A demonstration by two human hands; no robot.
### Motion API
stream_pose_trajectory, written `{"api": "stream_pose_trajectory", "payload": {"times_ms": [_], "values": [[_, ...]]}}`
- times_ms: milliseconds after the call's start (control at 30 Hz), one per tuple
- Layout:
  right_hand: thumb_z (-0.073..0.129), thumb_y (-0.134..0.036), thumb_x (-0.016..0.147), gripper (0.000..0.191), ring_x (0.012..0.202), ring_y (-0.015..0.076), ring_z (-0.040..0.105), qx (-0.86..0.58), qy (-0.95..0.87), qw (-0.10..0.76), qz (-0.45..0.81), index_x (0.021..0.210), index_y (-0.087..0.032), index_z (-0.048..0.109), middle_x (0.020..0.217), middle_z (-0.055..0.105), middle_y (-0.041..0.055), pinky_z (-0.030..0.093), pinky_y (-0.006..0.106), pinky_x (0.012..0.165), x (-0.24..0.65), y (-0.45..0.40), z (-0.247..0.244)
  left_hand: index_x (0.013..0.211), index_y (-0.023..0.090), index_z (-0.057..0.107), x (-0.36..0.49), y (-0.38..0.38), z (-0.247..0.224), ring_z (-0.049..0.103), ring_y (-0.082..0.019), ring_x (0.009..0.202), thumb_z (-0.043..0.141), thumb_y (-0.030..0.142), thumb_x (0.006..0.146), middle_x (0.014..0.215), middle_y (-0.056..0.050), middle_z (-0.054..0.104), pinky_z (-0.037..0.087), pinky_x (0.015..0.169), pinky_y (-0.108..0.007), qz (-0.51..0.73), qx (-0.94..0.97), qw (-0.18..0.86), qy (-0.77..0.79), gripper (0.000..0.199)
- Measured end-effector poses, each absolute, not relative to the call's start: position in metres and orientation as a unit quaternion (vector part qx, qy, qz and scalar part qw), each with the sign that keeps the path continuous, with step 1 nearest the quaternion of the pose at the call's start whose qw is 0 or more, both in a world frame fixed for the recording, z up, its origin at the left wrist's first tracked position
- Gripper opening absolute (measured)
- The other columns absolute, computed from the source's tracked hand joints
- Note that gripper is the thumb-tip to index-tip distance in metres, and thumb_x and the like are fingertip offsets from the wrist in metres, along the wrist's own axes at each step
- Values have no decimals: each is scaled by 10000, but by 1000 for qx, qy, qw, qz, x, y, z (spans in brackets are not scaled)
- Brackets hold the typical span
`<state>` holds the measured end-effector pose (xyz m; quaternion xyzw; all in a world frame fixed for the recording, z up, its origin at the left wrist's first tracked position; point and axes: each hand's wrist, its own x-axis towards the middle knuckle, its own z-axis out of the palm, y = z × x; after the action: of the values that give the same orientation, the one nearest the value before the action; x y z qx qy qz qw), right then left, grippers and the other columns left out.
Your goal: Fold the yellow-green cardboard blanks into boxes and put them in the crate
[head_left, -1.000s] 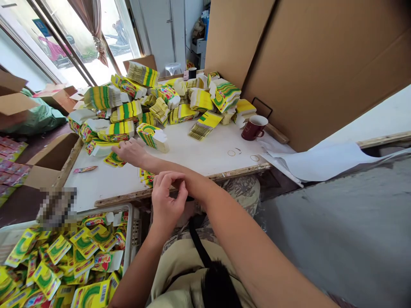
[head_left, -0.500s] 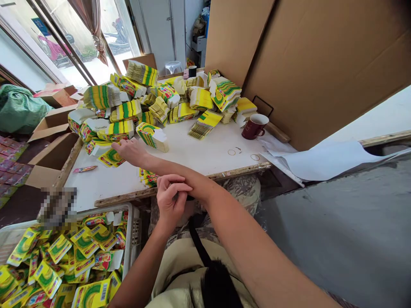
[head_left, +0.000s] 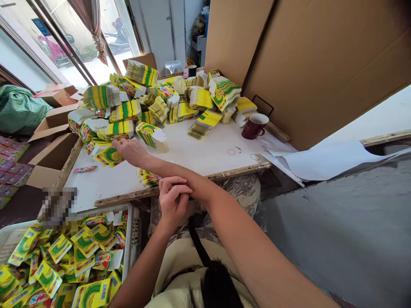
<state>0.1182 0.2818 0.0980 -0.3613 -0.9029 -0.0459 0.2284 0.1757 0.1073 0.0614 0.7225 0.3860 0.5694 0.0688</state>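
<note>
Below, packets (head_left: 82, 260) crowd the basket (head_left: 130, 226); right hand (head_left: 131, 152) pinches a carton (head_left: 107, 156); left hand (head_left: 173, 200), can't tell.

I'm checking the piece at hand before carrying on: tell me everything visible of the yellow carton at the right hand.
The carton is yellow with curved green bands and some red print, and looks like card. Its printed side faces the camera. The right hand touches its upper right part; whether it grips is unclear. The carton is toward the left of the white tabletop, in front of stacked cartons.
</note>
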Motion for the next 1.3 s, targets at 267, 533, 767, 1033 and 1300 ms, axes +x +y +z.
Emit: {"api": "stream_pose_trajectory", "payload": {"times_ms": [267, 533, 767, 1033, 1300], "values": [[312, -69, 989, 286, 1013, 222, 660, -364, -904, 219, -45, 1217, -142, 469, 1101, 649, 128, 493, 362, 838, 121, 280, 94, 988, 291, 703, 177, 106, 61, 557, -165, 909, 554, 70, 880, 951, -21, 620, 466, 801, -325, 549, 736, 55, 393, 288], [326, -75, 989, 266, 994, 220, 656, -361, -905, 224, -34, 1203, -145, 469, 1096, 646, 130, 492, 369, 843, 121, 281, 88, 718, 228, 611, 177, 105, 60, 564, -172, 872, 565, 105, 868, 908, -21, 639, 461, 785, -341, 553, 730, 52, 399, 199], [322, -74, 991, 252, 981, 223, 659, -365, -905, 219, -29, 1188, -141, 463, 1081, 647, 125, 496, 368, 841, 123, 280, 86, 1030, 281, 680, 178, 104, 58, 546, -165, 916, 526, 53, 891, 963, -28, 612, 446, 813, -327, 533, 750, 48, 389, 309], [325, -81, 985, 265, 1005, 240, 660, -367, -903, 220, -24, 1200, -150, 466, 1088, 646, 121, 485, 382, 847, 125, 279, 81, 722, 217, 570, 178, 104, 54, 557, -168, 875, 541, 72, 871, 916, -24, 635, 451, 784, -329, 547, 738, 61, 392, 210], [332, -96, 990, 270, 1011, 226, 652, -362, -909, 206, -29, 1226, -146, 452, 1113, 643, 139, 481, 381, 866, 126, 279, 76, 968, 210, 562, 182, 102, 64, 584, -179, 860, 628, 228, 874, 905, -36, 635, 491, 773, -338, 538, 715, 89, 437, 116]]}}
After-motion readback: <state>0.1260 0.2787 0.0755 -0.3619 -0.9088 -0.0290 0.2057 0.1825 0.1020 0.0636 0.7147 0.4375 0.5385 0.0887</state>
